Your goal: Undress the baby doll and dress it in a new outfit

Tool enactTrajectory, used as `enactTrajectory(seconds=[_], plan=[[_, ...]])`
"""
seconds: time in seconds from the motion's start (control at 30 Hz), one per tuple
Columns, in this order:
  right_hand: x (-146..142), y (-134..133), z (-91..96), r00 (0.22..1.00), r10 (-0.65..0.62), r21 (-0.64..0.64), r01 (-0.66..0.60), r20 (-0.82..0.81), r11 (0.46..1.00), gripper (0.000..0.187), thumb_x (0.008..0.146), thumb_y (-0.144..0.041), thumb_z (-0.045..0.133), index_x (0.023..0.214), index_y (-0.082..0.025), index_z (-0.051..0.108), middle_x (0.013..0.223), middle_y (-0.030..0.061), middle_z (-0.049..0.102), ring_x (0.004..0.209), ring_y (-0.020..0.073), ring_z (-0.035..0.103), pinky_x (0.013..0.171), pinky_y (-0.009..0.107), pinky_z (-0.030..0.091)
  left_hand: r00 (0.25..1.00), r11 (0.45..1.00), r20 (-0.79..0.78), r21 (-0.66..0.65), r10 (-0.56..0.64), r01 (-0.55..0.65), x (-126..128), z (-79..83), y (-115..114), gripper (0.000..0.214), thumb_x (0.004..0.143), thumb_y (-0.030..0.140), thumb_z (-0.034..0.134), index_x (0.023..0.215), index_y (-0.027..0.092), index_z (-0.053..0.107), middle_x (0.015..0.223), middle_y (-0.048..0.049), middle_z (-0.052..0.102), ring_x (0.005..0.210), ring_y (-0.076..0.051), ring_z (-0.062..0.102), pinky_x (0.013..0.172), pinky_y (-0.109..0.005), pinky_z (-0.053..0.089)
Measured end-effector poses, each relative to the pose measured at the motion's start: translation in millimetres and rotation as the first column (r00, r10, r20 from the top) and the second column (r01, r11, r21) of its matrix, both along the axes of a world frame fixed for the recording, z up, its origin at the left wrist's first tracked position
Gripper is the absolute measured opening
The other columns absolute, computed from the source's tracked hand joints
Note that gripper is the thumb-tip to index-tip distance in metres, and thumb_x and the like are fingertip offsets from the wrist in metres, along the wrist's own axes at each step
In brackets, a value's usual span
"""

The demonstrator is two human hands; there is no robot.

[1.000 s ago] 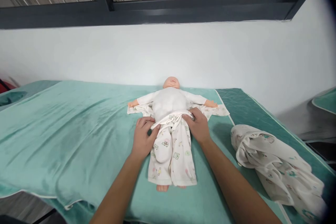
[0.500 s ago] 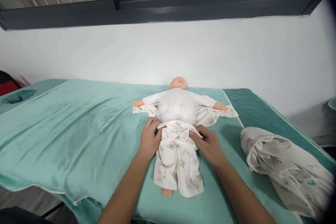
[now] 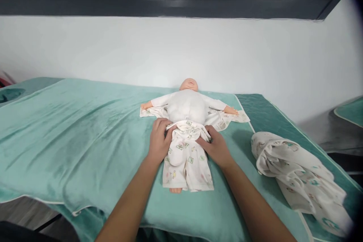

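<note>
A baby doll (image 3: 187,106) lies on its back, head toward the wall and arms spread wide. Printed baby pants (image 3: 187,159) cover its legs, with the waistband at the lower belly and one foot showing below a hem. My left hand (image 3: 160,140) pinches the waistband on the left side. On the right side, my right hand (image 3: 216,146) grips the waistband between thumb and fingers. A printed baby shirt (image 3: 221,120) is spread flat beneath the doll's back and arms.
A green sheet (image 3: 85,132) covers the bed under the doll. To the right lies a crumpled printed cloth (image 3: 297,174). Behind the bed rises a white wall (image 3: 127,53) below a dark window frame (image 3: 198,5).
The view has shifted slightly, so the doll and cloth appear a little higher and further left. Both hands keep hold of the waistband, and the pants' legs look slightly shorter.
</note>
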State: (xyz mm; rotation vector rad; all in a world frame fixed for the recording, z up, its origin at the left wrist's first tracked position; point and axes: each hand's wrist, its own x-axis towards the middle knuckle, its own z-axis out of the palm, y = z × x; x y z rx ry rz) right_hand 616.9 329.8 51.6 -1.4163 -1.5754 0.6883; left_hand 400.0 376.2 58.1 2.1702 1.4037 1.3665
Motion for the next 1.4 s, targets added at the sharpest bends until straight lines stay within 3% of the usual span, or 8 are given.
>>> enactTrajectory(seconds=[0.13,0.3,0.43,0.73,0.87,1.13,1.23,1.4], plan=[[1.3,0.3,-2.2,0.999,-0.039,0.107,0.036,0.025,0.994,0.034,0.085,-0.047,0.058,0.083,-0.013,0.057,0.079,-0.0012,0.055,0.073,0.0045,0.044,0.07,0.016,0.034,0.999,0.999,-0.01,-0.025,-0.033,0.033,-2.8,-1.4,-15.0,0.031,0.094,0.042,0.046,0.094,0.014,0.061,0.107,-0.0071,0.052,0.108,-0.011,0.046,0.1,-0.026,0.038],[1.2,0.2,-3.6,0.998,-0.029,0.204,0.016,0.058,0.979,0.018,0.083,-0.03,0.055,0.08,-0.012,0.057,0.081,0.0,0.056,0.078,0.0053,0.048,0.074,0.017,0.035,0.997,0.992,-0.025,-0.104,-0.072,0.069,-11.5,-7.8,-68.9,0.036,0.095,0.04,0.043,0.08,0.011,0.058,0.107,-0.0072,0.05,0.107,-0.011,0.045,0.098,-0.025,0.036],[-0.8,-1.8,-2.1,0.997,0.009,0.223,-0.025,0.075,0.974,0.014,0.081,-0.024,0.053,0.082,-0.012,0.06,0.085,0.0003,0.058,0.082,0.0054,0.05,0.077,0.016,0.036,0.998,0.978,0.004,-0.198,-0.061,0.061,-15.6,-17.6,-97.5,0.034,0.092,0.046,0.049,0.095,0.015,0.062,0.117,-0.0061,0.048,0.115,-0.011,0.044,0.101,-0.023,0.037],[-12.1,-89.1,-6.8,0.99,0.13,-0.069,-0.134,-0.051,0.989,0.03,0.088,-0.042,0.054,0.102,-0.015,0.061,0.096,-0.0001,0.061,0.086,0.0064,0.053,0.081,0.017,0.04,0.997,0.972,0.072,-0.234,-0.021,0.038,-11.5,-22.1,-91.4,0.041,0.086,0.051,0.056,0.107,0.016,0.061,0.124,-0.0071,0.046,0.12,-0.013,0.045,0.109,-0.026,0.038],[-20.0,-115.8,-1.5,0.981,0.183,-0.062,-0.18,0.058,0.982,0.074,0.065,-0.054,0.078,0.124,-0.021,0.049,0.121,0.0024,0.055,0.111,0.0134,0.051,0.097,0.023,0.041,0.998,0.974,0.057,-0.224,-0.032,0.044,-13.6,-19.5,-93.8,0.038,0.087,0.049,0.054,0.105,0.016,0.063,0.127,-0.0074,0.045,0.124,-0.014,0.044,0.112,-0.028,0.036],[-24.5,-117.2,11.6,0.967,0.16,-0.061,-0.15,0.199,0.987,0.045,0.08,-0.048,0.064,0.113,-0.018,0.054,0.109,0.0024,0.059,0.098,0.011,0.054,0.086,0.021,0.041,0.979,0.969,-0.138,-0.218,-0.148,0.116,-31.8,9.8,-129.9,0.035,0.088,0.047,0.054,0.086,0.015,0.066,0.134,-0.006,0.042,0.127,-0.016,0.039,0.111,-0.032,0.034],[-22.2,-124.1,19.2,0.934,0.2,-0.08,-0.184,0.295,0.98,0.039,0.082,-0.042,0.062,0.114,-0.02,0.055,0.111,0.0013,0.059,0.098,0.0107,0.056,0.084,0.02,0.039,0.961,0.963,-0.179,-0.207,-0.212,0.175,-37.4,24.5,-155.0,0.028,0.089,0.041,0.053,0.087,0.014,0.063,0.124,-0.0049,0.05,0.118,-0.014,0.042,0.105,-0.029,0.036],[-16.0,-146.2,50.1,0.914,0.276,-0.124,-0.25,0.298,0.96,0.037,0.083,-0.043,0.061,0.114,-0.023,0.057,0.113,-0.002,0.06,0.099,0.0085,0.057,0.084,0.018,0.039,0.938,0.904,-0.171,-0.365,-0.302,0.224,-42.7,55.3,-187.1,0.027,0.087,0.04,0.054,0.085,0.013,0.06,0.098,-0.003,0.057,0.099,-0.011,0.047,0.089,-0.023,0.039]])
